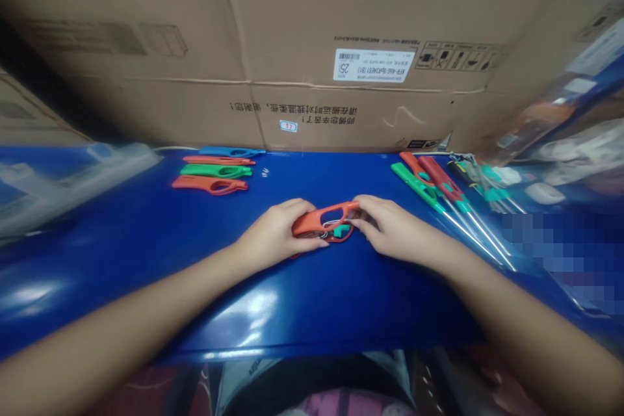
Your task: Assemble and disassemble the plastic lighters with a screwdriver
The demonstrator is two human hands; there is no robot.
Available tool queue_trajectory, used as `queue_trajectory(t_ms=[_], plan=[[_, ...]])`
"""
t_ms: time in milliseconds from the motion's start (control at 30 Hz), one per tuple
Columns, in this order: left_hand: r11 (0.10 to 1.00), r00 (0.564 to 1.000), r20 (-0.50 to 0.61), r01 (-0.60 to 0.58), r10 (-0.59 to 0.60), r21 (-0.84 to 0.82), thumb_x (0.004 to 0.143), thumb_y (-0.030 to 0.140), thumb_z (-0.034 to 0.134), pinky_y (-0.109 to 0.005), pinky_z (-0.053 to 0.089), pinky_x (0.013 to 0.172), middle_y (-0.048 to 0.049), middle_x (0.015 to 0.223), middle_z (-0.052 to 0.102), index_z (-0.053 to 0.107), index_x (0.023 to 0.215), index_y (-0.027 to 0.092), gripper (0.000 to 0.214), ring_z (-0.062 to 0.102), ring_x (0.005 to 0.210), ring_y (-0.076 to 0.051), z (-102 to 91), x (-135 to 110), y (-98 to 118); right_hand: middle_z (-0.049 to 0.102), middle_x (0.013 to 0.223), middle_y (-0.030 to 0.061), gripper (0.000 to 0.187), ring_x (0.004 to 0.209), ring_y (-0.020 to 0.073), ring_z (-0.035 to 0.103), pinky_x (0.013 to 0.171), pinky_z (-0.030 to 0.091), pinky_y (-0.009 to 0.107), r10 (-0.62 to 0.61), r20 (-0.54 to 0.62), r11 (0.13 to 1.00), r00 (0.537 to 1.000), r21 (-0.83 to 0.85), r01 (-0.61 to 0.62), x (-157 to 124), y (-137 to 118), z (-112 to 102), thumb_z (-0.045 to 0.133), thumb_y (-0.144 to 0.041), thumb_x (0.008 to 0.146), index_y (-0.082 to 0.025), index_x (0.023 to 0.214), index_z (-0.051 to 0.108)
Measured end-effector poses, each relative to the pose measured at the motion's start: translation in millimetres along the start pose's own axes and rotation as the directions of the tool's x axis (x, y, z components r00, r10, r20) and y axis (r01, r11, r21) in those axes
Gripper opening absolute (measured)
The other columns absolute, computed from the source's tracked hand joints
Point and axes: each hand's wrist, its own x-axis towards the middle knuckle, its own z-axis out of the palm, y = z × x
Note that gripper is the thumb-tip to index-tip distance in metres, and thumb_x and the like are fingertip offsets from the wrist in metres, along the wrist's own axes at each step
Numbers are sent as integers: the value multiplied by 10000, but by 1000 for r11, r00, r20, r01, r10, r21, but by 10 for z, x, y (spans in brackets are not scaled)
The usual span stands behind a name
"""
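An orange lighter casing (pixel 319 220), long-handled with an oval opening, is held between both hands just above the blue table. Its two halves look parted, with thin wires and a green piece (pixel 340 231) showing between them. My left hand (pixel 280 231) grips the wide end, thumb below and fingers above. The narrow end is pinched by the fingertips of my right hand (pixel 385 224). Left of the hands lie several casing pieces: a blue one (pixel 231 151), a green one (pixel 214 171) and orange ones (pixel 209 185). Small pale bits (pixel 265 173) rest beside them.
A large cardboard box (pixel 292 32) stands behind the table (pixel 214 305). At right lie lighters with metal rods, including a green one (pixel 416 186) and a red one (pixel 441 179). Further right are a plastic bottle (pixel 536 120) and plastic bags (pixel 585 149). Clear plastic (pixel 88 175) lies at left.
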Motion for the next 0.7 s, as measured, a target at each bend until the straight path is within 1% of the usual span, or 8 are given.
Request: queue_trajectory(t_ms=[100,200,333,433,533,633,700], plan=[[999,999,7,-36,36,-13,821,473,776,-318,520,801,-60,1007,713,694,1044,183,375,664,884,-205,13,4,-9,651,967,62,98,849,174,593,764,437,296,-13,-25,1000,1000,14,13,8,-14,-4,490,-154,966,-192,910,562],[998,999,9,-46,46,-44,853,387,757,-320,531,843,-55,1034,736,708,1078,192,302,685,917,-207,17,1,-13,616,847,40,173,748,157,553,698,408,283,-17,-48,1000,999,6,17,25,-9,3,504,-199,971,-188,814,574],[995,1000,-5,-21,21,-100,891,297,695,-314,542,858,-52,1044,751,729,1089,197,225,700,921,-198,10,-2,-8,566,742,11,238,679,136,525,646,376,269,-27,-85,997,996,75,33,48,11,13,519,-227,955,-182,730,580],[989,999,-19,23,-26,-148,883,324,705,-313,548,830,-51,1036,755,741,1082,196,239,705,906,-200,-17,8,10,580,717,5,269,654,134,513,624,367,271,22,-96,993,995,115,-11,57,9,-8,532,-285,952,-184,711,593],[979,997,-35,55,-63,-197,867,323,716,-305,545,780,-46,983,755,750,1016,185,206,702,856,-195,-55,21,59,625,712,10,288,647,136,532,621,385,273,85,-132,980,988,192,-58,61,-6,-65,554,-338,938,-183,708,631],[974,996,-61,47,-62,-222,847,257,715,-286,532,752,-36,947,747,749,979,178,157,688,820,-179,-87,19,135,663,705,22,310,668,152,572,640,421,279,136,-172,955,976,283,-84,60,-32,-137,583,-391,908,-184,685,648],[973,996,-78,32,-51,-230,844,233,712,-273,523,739,-30,935,741,749,979,177,151,680,807,-167,-103,9,185,670,689,27,318,677,163,582,646,432,284,150,-182,949,972,302,-90,54,-59,-176,608,-416,884,-187,669,651]])
